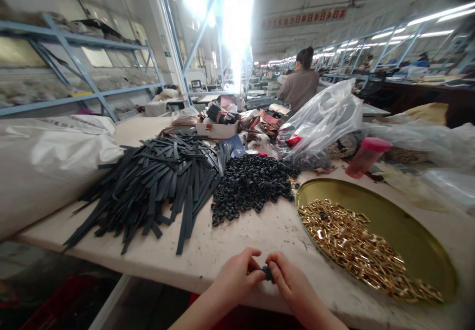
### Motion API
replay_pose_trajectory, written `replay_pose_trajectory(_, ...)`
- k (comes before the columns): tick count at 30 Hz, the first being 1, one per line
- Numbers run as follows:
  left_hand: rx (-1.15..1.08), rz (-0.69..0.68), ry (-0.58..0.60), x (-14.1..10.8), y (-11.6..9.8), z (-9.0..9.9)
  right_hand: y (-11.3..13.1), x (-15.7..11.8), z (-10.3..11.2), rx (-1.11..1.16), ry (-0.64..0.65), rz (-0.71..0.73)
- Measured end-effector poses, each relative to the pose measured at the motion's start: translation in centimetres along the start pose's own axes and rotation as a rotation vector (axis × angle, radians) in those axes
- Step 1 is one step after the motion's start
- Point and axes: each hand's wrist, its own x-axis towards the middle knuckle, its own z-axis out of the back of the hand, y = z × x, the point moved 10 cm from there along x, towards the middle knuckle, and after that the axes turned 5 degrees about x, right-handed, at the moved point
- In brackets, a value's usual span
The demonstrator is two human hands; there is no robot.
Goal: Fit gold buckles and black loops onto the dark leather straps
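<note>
While your bare left hand [237, 275] and bare right hand [287, 275] meet near the front edge of the pale-covered counter [206, 248], a small dark piece [267, 272] sits between their fingertips. Your right grip is clamped on it; your left thumb reaches its side, with the index finger curled above, but you cannot tell from this view whether the left grip is closed on it too.

Beyond your hands lies a heap of small black rings [256, 184], and to its left a loose, fanned pile of flat black strips [159, 179], some pointing toward you. To your right, a large oval gold-coloured tray [404, 231] holds many shiny gold metal loops [349, 243], spread along its near side, with one little dark item [323, 215] among them.

Behind the tray, a translucent pink container with a bright pink lid [365, 158] leans beside a clear plastic bag [330, 117]. A big white sack [48, 166] bulges at your far left. Farther back, you have a person in a brownish top [301, 86] facing away.
</note>
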Motion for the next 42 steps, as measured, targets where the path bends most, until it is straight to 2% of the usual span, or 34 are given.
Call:
replay_pose_trajectory(2, 0.148, 0.030, -0.140, 1.2, 1.0, 4.0, 0.0, 1.5, 1.0, -0.206, -0.054, 0.073)
replay_pose_trajectory(4, 0.258, 0.107, -0.283, 2.1, 3.1, 8.8, 0.0, 2.6, 1.8, -0.296, -0.121, 0.148)
replay_pose_trajectory(6, 0.368, 0.246, -0.431, 2.4, 6.3, 13.9, -0.5, 3.0, 2.1, -0.288, -0.161, 0.204)
replay_pose_trajectory(8, 0.448, 0.410, -0.535, 2.2, 9.8, 17.8, -1.0, 3.2, 2.2, -0.262, -0.176, 0.250)
replay_pose_trajectory(10, 0.484, 0.529, -0.561, 2.1, 12.8, 19.9, -1.3, 3.2, 2.1, -0.248, -0.177, 0.271)
replay_pose_trajectory(12, 0.499, 0.585, -0.572, 1.9, 14.6, 20.8, -1.6, 3.3, 2.1, -0.236, -0.170, 0.252)
replay_pose_trajectory(15, 0.507, 0.565, -0.627, 1.2, 14.4, 21.4, -2.0, 3.3, 2.1, -0.185, -0.160, 0.187)
replay_pose_trajectory(17, 0.505, 0.490, -0.683, 0.3, 12.4, 21.2, -2.2, 3.1, 2.6, -0.108, -0.202, 0.143)
replay_pose_trajectory(19, 0.497, 0.363, -0.717, -0.8, 9.3, 19.9, -2.0, 2.6, 3.8, 0.010, -0.296, 0.104)
replay_pose_trajectory(21, 0.479, 0.194, -0.680, -1.8, 5.5, 17.0, -1.5, 1.8, 4.8, 0.200, -0.368, 0.056)
replay_pose_trajectory(22, 0.475, 0.107, -0.644, -2.3, 3.5, 15.1, -1.0, 1.4, 4.9, 0.332, -0.366, 0.027)
replay_pose_trajectory(23, 0.483, -0.028, -0.581, -2.8, 1.2, 12.8, -0.4, 1.1, 4.6, 0.484, -0.330, -0.006)
replay_pose_trajectory(24, 0.560, -0.280, -0.545, -3.7, -2.3, 10.3, 0.5, 0.7, 3.9, 0.642, -0.261, -0.040)
replay_pose_trajectory(25, 0.635, -0.468, -0.534, -4.9, -4.9, 8.1, 1.4, 0.3, 2.9, 0.766, -0.165, -0.088)
replay_pose_trajectory(27, 0.724, -0.677, -0.561, -6.9, -7.9, 5.4, 3.2, -0.9, 1.0, 0.888, 0.008, -0.181)
replay_pose_trajectory(28, 0.743, -0.702, -0.594, -7.5, -8.5, 4.9, 3.7, -1.7, 0.2, 0.912, 0.073, -0.228)
replay_pose_trajectory(32, 0.695, -0.686, -0.688, -8.2, -8.9, 4.9, 3.7, -3.9, -2.1, 0.929, 0.195, -0.291)
replay_pose_trajectory(34, 0.534, -0.630, -0.669, -7.8, -8.2, 5.1, 3.3, -4.3, -3.2, 0.905, 0.235, -0.285)
replay_pose_trajectory(36, 0.228, -0.472, -0.623, -6.5, -6.2, 5.5, 2.8, -4.1, -3.8, 0.856, 0.234, -0.265)
replay_pose_trajectory(38, -0.180, -0.222, -0.565, -4.7, -2.8, 5.4, 2.5, -3.6, -4.2, 0.793, 0.202, -0.247)
replay_pose_trajectory(40, -0.564, 0.003, -0.447, -3.1, 0.0, 3.7, 2.4, -3.4, -4.8, 0.756, 0.206, -0.253)
replay_pose_trajectory(42, -0.835, 0.139, -0.302, -2.0, 1.2, 1.8, 2.8, -3.1, -5.4, 0.735, 0.272, -0.241)
